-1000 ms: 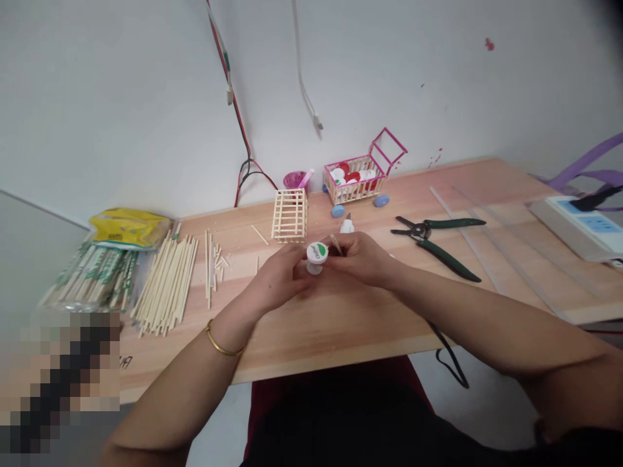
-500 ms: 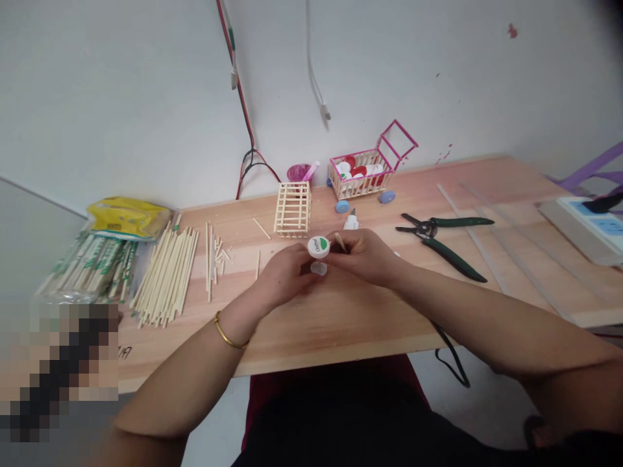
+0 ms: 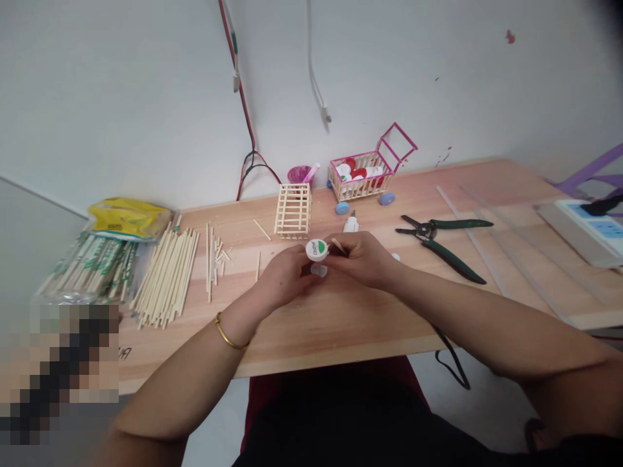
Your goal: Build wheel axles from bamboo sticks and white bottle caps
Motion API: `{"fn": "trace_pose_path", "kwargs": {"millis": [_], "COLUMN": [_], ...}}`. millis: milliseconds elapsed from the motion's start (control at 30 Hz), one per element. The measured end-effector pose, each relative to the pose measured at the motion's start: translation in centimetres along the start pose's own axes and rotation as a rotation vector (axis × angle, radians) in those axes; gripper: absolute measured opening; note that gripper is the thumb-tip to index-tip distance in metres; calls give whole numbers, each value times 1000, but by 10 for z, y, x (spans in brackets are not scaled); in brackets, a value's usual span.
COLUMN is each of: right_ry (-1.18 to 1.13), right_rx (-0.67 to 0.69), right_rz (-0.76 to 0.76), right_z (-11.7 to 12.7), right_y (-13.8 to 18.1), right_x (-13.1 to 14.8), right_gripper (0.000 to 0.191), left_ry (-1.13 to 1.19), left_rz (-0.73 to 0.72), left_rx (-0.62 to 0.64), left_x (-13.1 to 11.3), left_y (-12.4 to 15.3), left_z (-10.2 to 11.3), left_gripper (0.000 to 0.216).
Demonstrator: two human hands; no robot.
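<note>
Above the middle of the table, my left hand [image 3: 287, 275] has its fingers closed on a round white bottle cap [image 3: 317, 250] with green print. A small translucent piece [image 3: 318, 269] shows just under the cap; whether it is joined to it I cannot tell. My right hand [image 3: 363, 256] pinches a short wooden stick [image 3: 339, 246] close to the cap's right edge. Behind that hand lies a white glue bottle [image 3: 351, 224] with a dark tip. A small crate of wooden sticks [image 3: 293, 211] stands just beyond my left hand.
Toy cart [image 3: 363, 175] holding red and white caps, purple cup [image 3: 299, 174] by the wall. Green-handled wire strippers [image 3: 455, 259], clear strips and a power strip [image 3: 581, 230] lie right. Chopsticks [image 3: 168, 279], cut pieces and a yellow packet [image 3: 127, 219] lie left. A blurred patch covers the lower left.
The cap has shifted very slightly left, and the stick in my right hand has tilted a little lower toward it. Everything else stays put.
</note>
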State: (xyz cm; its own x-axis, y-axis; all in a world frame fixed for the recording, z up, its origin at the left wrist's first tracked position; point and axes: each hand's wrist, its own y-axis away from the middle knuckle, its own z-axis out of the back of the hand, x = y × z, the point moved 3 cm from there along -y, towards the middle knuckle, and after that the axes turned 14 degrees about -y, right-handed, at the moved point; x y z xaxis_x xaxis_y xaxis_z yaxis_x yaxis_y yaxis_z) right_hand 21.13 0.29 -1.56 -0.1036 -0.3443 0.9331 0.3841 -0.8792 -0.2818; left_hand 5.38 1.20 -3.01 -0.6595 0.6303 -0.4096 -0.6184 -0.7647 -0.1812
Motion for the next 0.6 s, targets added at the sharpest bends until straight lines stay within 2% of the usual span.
{"fn": "trace_pose_path", "kwargs": {"millis": [600], "right_ry": [-9], "right_rx": [5], "right_rz": [-6], "right_z": [-1], "right_y": [-1], "right_x": [-1], "right_gripper": [18], "left_ry": [11], "left_rz": [-5], "left_rx": [-4], "left_x": [1], "left_y": [0], "left_z": [-2], "left_gripper": [18]}}
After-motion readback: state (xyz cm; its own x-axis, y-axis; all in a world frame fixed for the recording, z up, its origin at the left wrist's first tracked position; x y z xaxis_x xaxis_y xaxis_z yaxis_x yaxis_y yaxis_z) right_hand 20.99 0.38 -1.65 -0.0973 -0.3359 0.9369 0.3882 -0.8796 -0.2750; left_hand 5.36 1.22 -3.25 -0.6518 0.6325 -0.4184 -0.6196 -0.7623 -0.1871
